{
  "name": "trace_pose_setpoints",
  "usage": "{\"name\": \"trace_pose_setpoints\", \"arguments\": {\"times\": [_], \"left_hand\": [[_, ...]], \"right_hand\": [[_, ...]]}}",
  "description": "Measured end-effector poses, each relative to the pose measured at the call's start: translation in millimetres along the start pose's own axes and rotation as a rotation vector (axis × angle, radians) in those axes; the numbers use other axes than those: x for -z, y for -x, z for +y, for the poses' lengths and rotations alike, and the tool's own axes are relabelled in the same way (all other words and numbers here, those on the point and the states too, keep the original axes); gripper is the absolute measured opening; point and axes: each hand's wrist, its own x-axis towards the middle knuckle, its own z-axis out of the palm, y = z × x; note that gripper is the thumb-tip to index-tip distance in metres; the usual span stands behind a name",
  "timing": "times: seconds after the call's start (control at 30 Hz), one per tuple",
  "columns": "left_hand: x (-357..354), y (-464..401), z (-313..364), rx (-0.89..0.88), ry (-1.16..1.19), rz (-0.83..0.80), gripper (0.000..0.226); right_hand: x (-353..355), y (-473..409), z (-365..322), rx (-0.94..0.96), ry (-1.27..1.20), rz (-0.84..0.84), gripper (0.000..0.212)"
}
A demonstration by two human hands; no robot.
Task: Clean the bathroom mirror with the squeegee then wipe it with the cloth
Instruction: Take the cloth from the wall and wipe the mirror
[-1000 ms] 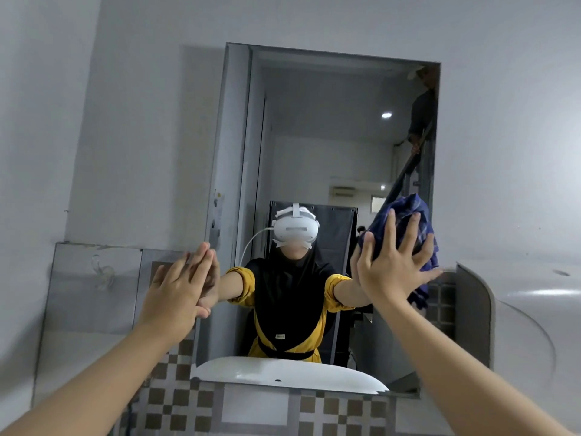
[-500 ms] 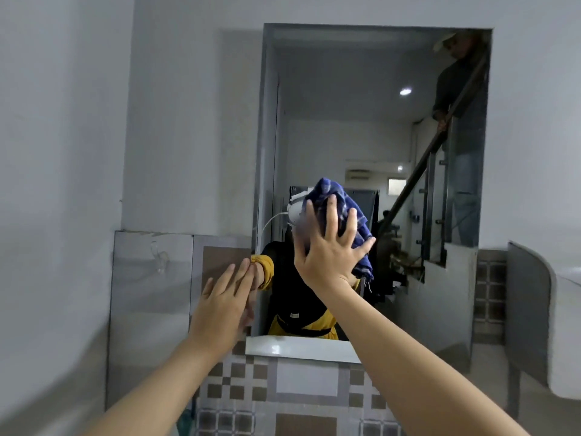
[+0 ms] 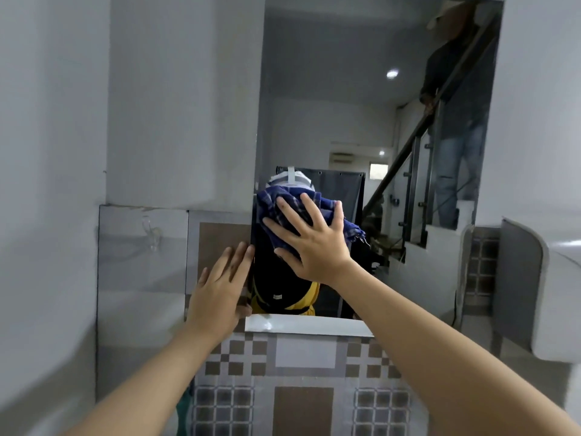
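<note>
The tall frameless mirror [image 3: 330, 99] hangs on the grey wall ahead. A dark blue checked cloth [image 3: 283, 202] is pressed flat against its lower left part under my right hand [image 3: 311, 240], whose fingers are spread over the fabric. My left hand [image 3: 220, 287] lies flat and open on the tiled wall at the mirror's lower left edge, fingertips touching the edge. No squeegee is in view. The glass reflects my own body behind the cloth.
A white ledge [image 3: 308, 325] runs under the mirror above patterned brown and grey tiles [image 3: 301, 372]. A white basin or cabinet [image 3: 553, 297] juts out at the right. A clear hook [image 3: 151, 231] hangs on the left tile. The mirror reflects a staircase with a person standing on it.
My right hand has swept the cloth leftward and down across the glass, from the right side to the lower left. My left hand has stayed at the mirror's left edge.
</note>
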Motion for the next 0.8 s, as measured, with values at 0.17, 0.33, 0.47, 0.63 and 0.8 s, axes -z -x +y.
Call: {"name": "trace_pose_setpoints", "arguments": {"times": [0.17,0.33,0.47,0.63,0.8], "left_hand": [[-4.0,-0.7,1.3,0.007,0.059,-0.011,0.121],[-4.2,0.7,-6.9,0.016,0.072,0.003,0.124],[-6.7,-1.6,-6.3,0.023,0.075,-0.001,0.123],[-9.2,-1.3,-5.4,0.018,0.109,0.002,0.122],[-11.2,-2.6,-4.0,0.011,0.109,-0.003,0.122]], "right_hand": [[0.5,44.0,41.1,-0.048,0.069,0.020,0.054],[-3.0,92.3,86.1,-0.248,0.102,-0.024,0.054],[-2.8,132.2,116.2,-0.509,0.041,-0.081,0.056],[-3.8,168.6,112.5,-0.905,-0.118,-0.111,0.062],[-9.7,164.8,83.3,-1.136,-0.243,-0.029,0.060]]}}
